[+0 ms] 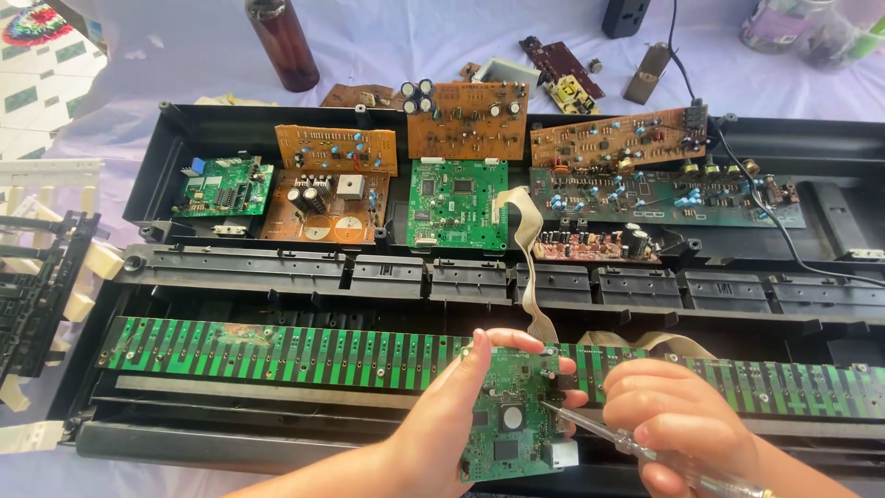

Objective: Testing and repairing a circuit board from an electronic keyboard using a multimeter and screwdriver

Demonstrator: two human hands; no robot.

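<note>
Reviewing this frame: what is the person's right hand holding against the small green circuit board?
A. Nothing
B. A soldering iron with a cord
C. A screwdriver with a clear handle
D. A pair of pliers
C: the right hand grips a screwdriver with a clear handle, its metal tip resting on the small green circuit board that the left hand holds above the opened keyboard case.

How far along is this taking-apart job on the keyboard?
Looks well underway: the black case lies open, with several circuit boards exposed. In hand: the left hand holds a small green board while the right hand touches a screwdriver to it. The long green strip remains in place.
</note>
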